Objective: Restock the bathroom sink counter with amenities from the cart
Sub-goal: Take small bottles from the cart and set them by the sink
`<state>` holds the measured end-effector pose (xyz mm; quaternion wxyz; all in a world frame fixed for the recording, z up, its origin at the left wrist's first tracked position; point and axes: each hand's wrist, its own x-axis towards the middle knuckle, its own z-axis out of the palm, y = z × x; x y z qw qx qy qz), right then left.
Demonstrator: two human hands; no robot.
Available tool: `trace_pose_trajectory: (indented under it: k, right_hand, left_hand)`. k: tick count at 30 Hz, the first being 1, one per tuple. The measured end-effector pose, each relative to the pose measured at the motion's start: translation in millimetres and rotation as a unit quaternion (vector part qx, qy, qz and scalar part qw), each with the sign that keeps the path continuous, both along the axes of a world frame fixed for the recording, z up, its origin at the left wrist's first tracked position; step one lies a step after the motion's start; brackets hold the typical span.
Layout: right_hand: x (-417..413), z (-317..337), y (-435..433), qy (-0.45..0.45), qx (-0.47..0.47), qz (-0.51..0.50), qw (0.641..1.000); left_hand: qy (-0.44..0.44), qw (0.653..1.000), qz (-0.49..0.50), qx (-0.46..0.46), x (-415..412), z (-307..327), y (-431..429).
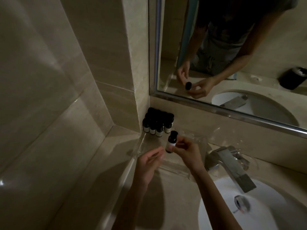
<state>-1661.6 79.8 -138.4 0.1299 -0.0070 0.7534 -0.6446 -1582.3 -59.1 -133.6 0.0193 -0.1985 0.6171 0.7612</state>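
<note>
My right hand [186, 153] pinches a small dark amenity bottle [221, 141] with a black cap and a white label, held upright just above a clear tray [176, 168] on the sink counter [166, 205]. My left hand [149, 163] hovers beside the bottle with relaxed fingers and holds nothing. Several matching dark bottles [157, 122] stand packed together in the tray's far corner, against the wall.
A chrome faucet [232, 166] stands right of the tray, over the white basin [249, 205]. A mirror [232, 55] above reflects the person's hands, the bottle and a dark container. Tiled walls [66, 97] close in the left side.
</note>
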Motion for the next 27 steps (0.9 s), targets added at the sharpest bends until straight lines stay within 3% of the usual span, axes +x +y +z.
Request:
trace_pose_trajectory:
  k: [4,11,27]
  right_hand:
    - [-25.4,-30.1,-21.5,0.03,0.041,-0.102,0.993]
    - [-42.0,-62.5,-44.9,0.086,0.084,-0.157,0.98]
    - [-44.5,-62.7,-49.6,0.101,0.005,-0.156,0.983]
  left_hand:
    - [-0.006,1.0,0.027,0.01,0.5,-7.3,-1.9]
    - [-0.007,0.999,0.046,0.006,2.7,-15.5,-10.0]
    - [0.005,0.999,0.035,-0.001,1.3,-20.8,-16.2]
